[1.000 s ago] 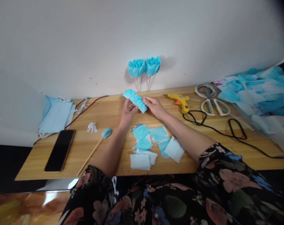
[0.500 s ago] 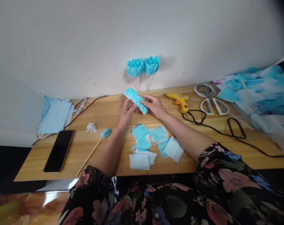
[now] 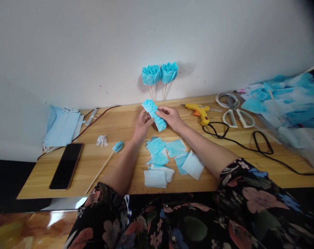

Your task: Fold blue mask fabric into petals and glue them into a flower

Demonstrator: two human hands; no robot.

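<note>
A pleated strip of blue non-woven fabric is held up over the table between both hands. My left hand pinches it from the left, low on its edge. With thumb and fingers, my right hand grips the strip's right side. Below the hands lie several cut blue and white fabric pieces, some overlapping. Left of my left forearm is a wooden stick with a small blue bud on its end. Behind the strip, two blue fabric flowers on sticks stand against the wall.
A yellow glue gun with a black cord lies to the right, near white-handled scissors and a tape roll. A container of fabric scraps stands far right. Face masks and a phone are at left.
The pleated strip has turned slightly, its lower end shifting down and its folded face showing more. Both hands keep hold of it. The whole view has shifted a little.
</note>
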